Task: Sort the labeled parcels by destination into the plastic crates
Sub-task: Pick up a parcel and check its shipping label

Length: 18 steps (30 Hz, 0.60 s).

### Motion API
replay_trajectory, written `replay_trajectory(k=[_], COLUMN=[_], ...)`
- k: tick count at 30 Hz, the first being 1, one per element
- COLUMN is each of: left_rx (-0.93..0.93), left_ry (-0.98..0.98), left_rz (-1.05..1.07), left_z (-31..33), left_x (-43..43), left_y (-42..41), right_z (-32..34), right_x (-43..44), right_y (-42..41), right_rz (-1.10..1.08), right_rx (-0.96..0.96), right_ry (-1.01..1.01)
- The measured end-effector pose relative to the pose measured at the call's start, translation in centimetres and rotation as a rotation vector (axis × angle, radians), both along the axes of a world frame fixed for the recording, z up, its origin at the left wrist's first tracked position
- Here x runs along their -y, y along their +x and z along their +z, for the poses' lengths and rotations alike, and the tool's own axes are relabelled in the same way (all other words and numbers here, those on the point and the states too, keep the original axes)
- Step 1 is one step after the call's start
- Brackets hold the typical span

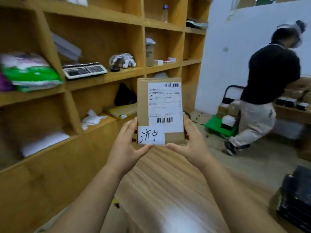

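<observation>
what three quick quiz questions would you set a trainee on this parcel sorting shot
1. True or false: the flat brown cardboard parcel is held up by both the left hand and the right hand.
2. The white handwritten slip sits at the parcel's: A top right, B lower left, C centre.
3. Fill in: the grey weighing scale rests on a wooden ____.
Key: 1 true; 2 B; 3 shelf.
</observation>
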<state>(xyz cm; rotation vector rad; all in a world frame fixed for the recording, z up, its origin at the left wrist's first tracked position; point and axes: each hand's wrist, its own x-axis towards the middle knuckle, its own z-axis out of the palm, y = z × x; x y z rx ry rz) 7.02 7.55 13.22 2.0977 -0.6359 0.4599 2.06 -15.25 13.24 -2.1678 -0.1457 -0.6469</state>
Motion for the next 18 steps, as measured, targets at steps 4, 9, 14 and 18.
replay_trajectory(k=[4,9,14,18], left_rx=[-0.040,-0.085,-0.097,-0.087], left_ry=[0.072,0.127,0.109,0.073], left_rz=[0.283,0.616,0.872,0.991], left_z=[-1.0,-1.6,-1.6,-2.4], left_x=[-8.0,-18.0,-26.8,-33.0], left_y=[-0.4,-4.5,-8.0,-9.2], right_z=[-2.0,-2.8,-2.5,-2.2], right_x=[-7.5,-19.4,-30.7,-38.4], right_y=[5.7,8.9,10.3,10.9], right_rz=[0.263,0.588,0.821,0.939], right_rx=[-0.058,-0.056,-0.099,-0.134], right_ry=[0.046,0.036,0.036,0.008])
